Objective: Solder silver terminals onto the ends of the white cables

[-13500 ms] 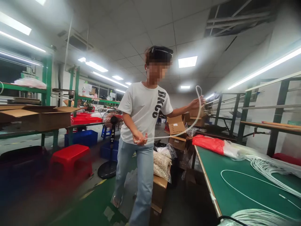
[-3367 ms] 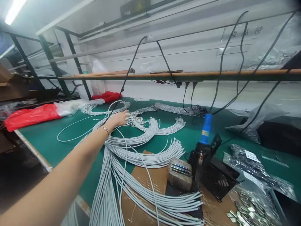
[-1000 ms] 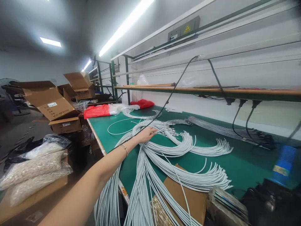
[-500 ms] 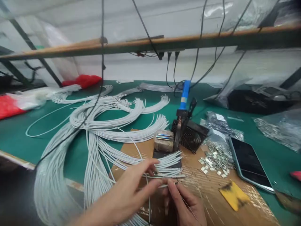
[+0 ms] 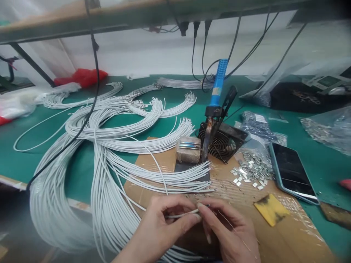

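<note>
- Left hand, right hand: both pinched on one white cable at 6 o'clock, fingertips meeting.
- Cable: long axis 9-to-3; tip at right hand.
- Soldering iron: 12 o'clock, on tabletop.

A green counter carries curved bundles of grey wires across its left half. A brown cardboard sheet covers the near side, with a smartphone and clear plastic bags lying to the right.

One soldering iron, one phone, one fan.
</note>
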A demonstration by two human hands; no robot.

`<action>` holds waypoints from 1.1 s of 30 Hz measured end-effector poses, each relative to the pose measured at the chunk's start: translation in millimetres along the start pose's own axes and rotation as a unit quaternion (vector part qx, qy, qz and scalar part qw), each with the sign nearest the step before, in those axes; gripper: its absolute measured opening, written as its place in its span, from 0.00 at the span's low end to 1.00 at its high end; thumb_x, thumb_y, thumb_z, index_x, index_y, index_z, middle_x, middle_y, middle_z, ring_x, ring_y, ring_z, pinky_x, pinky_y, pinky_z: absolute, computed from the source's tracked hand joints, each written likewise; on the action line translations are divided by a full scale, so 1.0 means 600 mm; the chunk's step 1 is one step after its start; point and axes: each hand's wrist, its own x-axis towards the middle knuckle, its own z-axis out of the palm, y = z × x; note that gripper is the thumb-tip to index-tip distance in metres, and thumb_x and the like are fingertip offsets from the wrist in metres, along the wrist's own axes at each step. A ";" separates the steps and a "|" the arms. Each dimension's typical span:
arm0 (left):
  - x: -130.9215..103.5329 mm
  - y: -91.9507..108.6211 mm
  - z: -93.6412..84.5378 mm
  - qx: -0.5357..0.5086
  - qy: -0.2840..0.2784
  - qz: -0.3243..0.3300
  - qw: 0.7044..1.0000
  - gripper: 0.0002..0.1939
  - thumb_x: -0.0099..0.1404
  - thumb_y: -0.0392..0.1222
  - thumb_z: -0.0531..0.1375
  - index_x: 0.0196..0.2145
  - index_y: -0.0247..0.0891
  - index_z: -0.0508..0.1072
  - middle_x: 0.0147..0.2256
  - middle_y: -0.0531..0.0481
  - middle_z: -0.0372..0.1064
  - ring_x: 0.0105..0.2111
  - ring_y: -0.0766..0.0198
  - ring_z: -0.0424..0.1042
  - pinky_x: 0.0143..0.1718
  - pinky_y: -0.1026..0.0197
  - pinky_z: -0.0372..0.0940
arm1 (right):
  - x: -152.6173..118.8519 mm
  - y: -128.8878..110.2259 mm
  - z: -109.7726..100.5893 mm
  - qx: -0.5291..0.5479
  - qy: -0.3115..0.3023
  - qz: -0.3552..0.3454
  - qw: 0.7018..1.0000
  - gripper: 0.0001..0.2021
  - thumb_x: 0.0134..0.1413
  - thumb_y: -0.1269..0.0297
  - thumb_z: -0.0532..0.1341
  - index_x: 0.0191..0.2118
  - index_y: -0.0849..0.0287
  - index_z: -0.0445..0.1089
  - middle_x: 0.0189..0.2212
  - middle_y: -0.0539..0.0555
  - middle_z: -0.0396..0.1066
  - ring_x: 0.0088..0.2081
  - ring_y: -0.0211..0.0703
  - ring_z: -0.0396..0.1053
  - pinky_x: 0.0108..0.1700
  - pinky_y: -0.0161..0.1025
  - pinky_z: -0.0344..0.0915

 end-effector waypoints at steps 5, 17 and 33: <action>-0.010 0.005 -0.001 -0.032 -0.042 -0.038 0.998 0.15 0.67 0.49 0.66 0.30 0.35 0.74 0.23 0.55 0.64 0.24 0.68 0.60 0.26 0.66 0.55 | -0.002 -0.014 -0.011 -0.013 -0.047 0.015 0.999 0.21 0.41 0.48 0.77 0.20 0.60 0.74 0.17 0.46 0.58 0.21 0.28 0.53 0.24 0.28 0.50; -0.006 0.007 0.015 -0.188 -0.048 -0.056 0.980 0.18 0.65 0.55 0.70 0.38 0.36 0.78 0.23 0.55 0.65 0.22 0.71 0.59 0.22 0.71 0.53 | 0.026 0.006 -0.064 0.002 -0.044 -0.103 0.994 0.17 0.61 0.45 0.66 0.38 0.52 0.85 0.26 0.54 0.73 0.25 0.35 0.66 0.27 0.30 0.64; -0.004 0.007 0.017 -0.170 -0.058 -0.042 0.983 0.16 0.69 0.53 0.67 0.35 0.36 0.77 0.23 0.56 0.64 0.24 0.71 0.59 0.25 0.69 0.54 | -0.010 -0.032 -0.022 -0.038 -0.014 -0.098 0.994 0.05 0.49 0.58 0.73 0.33 0.46 0.86 0.23 0.51 0.67 0.23 0.33 0.62 0.22 0.27 0.58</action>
